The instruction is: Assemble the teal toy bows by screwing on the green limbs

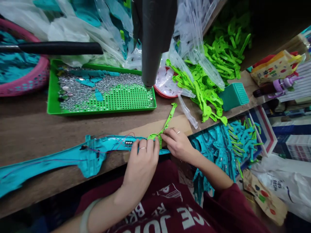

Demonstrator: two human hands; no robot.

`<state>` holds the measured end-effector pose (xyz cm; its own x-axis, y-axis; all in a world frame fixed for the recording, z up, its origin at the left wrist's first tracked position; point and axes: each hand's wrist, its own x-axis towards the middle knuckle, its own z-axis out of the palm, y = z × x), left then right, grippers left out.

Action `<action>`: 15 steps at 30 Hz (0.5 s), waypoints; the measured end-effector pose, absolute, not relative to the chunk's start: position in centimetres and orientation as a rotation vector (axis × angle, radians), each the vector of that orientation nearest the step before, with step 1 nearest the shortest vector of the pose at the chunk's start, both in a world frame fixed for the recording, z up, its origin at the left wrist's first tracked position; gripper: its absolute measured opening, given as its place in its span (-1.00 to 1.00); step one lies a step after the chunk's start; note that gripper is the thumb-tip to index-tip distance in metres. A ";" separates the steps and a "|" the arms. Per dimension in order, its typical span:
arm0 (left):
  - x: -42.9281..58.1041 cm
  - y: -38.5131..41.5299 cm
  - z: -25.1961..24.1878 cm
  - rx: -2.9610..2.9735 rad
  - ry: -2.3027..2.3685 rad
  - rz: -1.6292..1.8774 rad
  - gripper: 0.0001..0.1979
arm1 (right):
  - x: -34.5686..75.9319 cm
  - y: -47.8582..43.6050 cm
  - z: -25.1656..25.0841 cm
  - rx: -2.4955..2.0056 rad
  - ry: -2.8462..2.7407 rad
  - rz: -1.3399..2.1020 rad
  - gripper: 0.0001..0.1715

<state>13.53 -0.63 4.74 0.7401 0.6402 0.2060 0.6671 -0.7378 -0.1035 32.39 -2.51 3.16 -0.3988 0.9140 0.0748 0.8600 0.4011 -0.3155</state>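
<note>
A long blue plastic shell (63, 158) lies along the front of the bench, with thin red and dark wires and a small metal spring-like part (128, 142) inside it. A bright green plastic arm (167, 121) sits across the shell's right end, its thin end sticking up and away from me. My left hand (143, 158) bends its fingers over the shell and the round base of the green arm. Pinched at the arm's lower part are the fingers of my right hand (176, 142); the fingertips' exact contact is partly hidden.
A green tray (102, 112) holds many screws and some blue pieces. A dark power tool (152, 45) hangs above its right end. Green parts (206, 94) pile up at right, near a teal basket (234, 95). Blue shells (213, 152) fill a box beside the bench.
</note>
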 end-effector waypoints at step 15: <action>13.6 -0.5 4.6 -2.754 -1.001 -0.287 -0.59 | 38.6 1.1 6.0 -2.440 -1.716 -0.041 -0.57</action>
